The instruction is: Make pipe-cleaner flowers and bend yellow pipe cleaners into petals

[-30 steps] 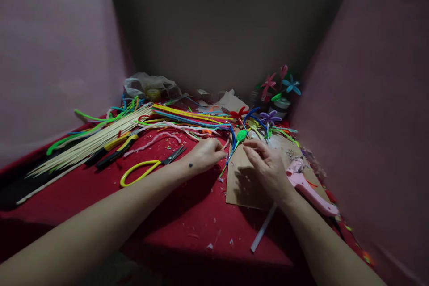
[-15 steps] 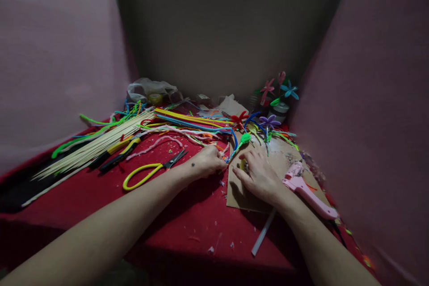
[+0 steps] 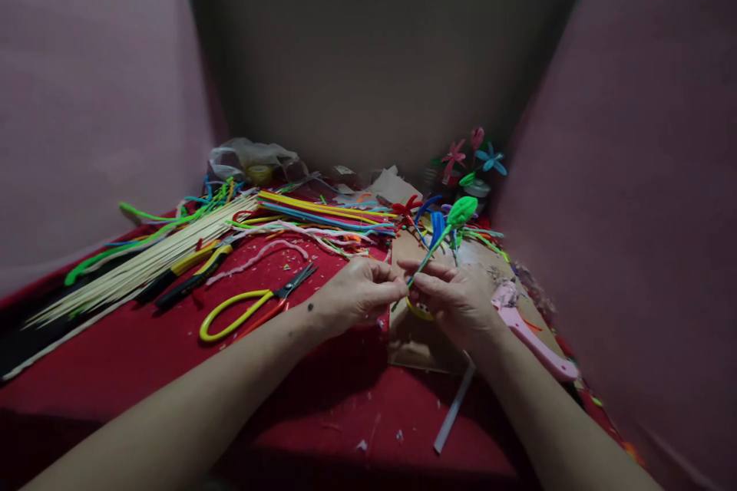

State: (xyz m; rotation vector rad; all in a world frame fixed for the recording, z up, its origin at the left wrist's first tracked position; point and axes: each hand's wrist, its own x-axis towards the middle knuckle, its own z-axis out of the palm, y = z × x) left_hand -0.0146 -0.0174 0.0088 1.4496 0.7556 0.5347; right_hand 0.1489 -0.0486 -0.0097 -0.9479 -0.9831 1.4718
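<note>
Left hand [image 3: 364, 293] and right hand [image 3: 464, 305] pinching a green-leafed pipe-cleaner stem [image 3: 461, 212], cardboard [image 3: 411, 347] beneath, pink glue gun [image 3: 534, 334] beside right hand

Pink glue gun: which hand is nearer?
Right. The right hand is just left of the pink glue gun, its wrist close by; the left hand is farther left, on the far side of the right hand.

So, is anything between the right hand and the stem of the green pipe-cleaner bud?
Nothing visible: the right hand is at the stem of the green pipe-cleaner bud, close beside the left hand.
</note>
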